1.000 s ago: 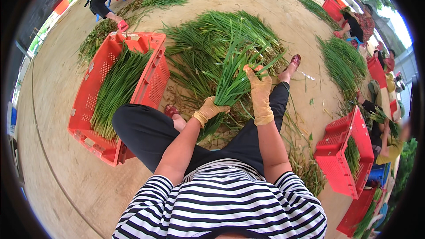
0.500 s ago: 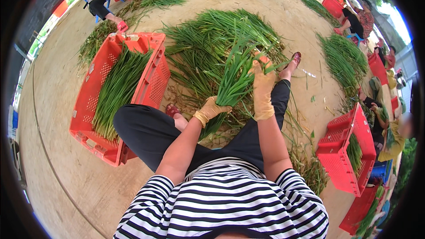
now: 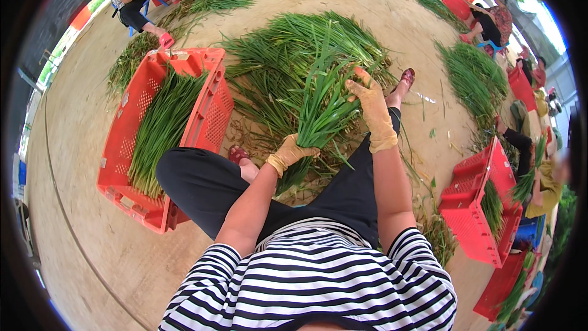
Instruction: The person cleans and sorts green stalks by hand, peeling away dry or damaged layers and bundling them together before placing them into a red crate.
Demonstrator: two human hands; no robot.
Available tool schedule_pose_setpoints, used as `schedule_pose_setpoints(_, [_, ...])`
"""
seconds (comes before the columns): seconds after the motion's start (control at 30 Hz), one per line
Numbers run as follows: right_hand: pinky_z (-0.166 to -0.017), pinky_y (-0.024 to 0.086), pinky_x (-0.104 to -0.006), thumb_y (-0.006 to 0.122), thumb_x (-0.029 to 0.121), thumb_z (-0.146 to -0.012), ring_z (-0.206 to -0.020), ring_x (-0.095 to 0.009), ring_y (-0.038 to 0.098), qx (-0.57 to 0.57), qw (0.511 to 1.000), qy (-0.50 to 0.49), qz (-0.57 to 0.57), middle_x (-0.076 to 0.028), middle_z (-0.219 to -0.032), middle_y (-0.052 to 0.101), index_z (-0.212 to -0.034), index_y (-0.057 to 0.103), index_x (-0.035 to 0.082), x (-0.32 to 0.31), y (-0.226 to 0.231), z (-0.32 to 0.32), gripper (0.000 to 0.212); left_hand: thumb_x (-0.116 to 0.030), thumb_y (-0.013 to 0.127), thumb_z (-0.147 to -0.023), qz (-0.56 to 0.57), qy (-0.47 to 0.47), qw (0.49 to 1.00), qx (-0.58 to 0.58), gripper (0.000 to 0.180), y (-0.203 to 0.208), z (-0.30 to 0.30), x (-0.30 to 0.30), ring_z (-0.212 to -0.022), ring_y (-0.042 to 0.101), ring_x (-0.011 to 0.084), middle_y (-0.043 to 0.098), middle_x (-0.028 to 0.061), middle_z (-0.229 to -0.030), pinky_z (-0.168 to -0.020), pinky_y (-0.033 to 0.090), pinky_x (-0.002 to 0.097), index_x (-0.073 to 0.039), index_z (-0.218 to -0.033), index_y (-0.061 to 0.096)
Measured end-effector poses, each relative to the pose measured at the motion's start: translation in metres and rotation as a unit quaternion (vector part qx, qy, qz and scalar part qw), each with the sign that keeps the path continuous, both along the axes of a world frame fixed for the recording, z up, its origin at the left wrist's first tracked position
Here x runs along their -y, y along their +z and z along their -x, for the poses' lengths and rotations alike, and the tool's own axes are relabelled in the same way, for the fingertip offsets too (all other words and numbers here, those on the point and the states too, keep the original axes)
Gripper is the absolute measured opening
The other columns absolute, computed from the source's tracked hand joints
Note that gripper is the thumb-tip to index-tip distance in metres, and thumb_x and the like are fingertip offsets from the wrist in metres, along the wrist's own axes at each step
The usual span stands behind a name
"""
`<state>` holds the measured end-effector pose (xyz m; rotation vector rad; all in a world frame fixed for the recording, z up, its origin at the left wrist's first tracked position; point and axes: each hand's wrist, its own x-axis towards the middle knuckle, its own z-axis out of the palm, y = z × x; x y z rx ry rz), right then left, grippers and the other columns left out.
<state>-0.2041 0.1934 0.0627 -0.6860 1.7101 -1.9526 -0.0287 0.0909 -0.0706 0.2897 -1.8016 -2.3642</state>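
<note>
Greens [image 3: 165, 129] are laid in a crate [image 3: 214, 119]. A bunch [image 3: 318, 119] is gripped by the left hand [image 3: 289, 154], its leaves (long, bright green) spread out past the grip. The right hand [image 3: 372, 107] is held beside them; whether any are pinched cannot be told.

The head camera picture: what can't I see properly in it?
- Head view: the part of the green bunch inside the left hand, hidden by its glove.
- Head view: whether the right hand pinches any leaves; too small to tell.
- Head view: the floor of the left red crate, covered by green stalks.
</note>
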Motion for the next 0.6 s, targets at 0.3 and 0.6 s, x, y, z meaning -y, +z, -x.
schedule_pose_setpoints(0.3, [-0.061, 0.042, -0.0209, 0.059, 0.014, -0.083, -0.061, -0.011, 0.053, -0.088, 0.959, -0.192, 0.189, -0.007, -0.084, 0.062, -0.087, 0.057, 0.000, -0.026, 0.005, 0.010, 0.015, 0.004, 0.066, -0.071, -0.037, 0.014, 0.999, -0.002, 0.022, -0.004, -0.001, 0.003, -0.073, 0.060, 0.0167, 0.063, 0.0097, -0.081, -0.066, 0.049, 0.0285, 0.004, -0.092, 0.059])
schedule_pose_setpoints(0.6, [-0.089, 0.036, -0.0252, 0.058, 0.019, -0.083, -0.101, -0.015, 0.049, -0.112, 0.983, -0.119, 0.085, -0.006, -0.105, 0.056, -0.113, 0.052, 0.002, -0.037, 0.009, 0.025, 0.035, 0.003, 0.065, -0.072, -0.011, 0.014, 1.000, -0.003, 0.019, 0.003, -0.001, 0.002, -0.070, 0.060, 0.0163, 0.063, 0.0098, -0.079, -0.064, 0.049, 0.0284, 0.004, -0.089, 0.059])
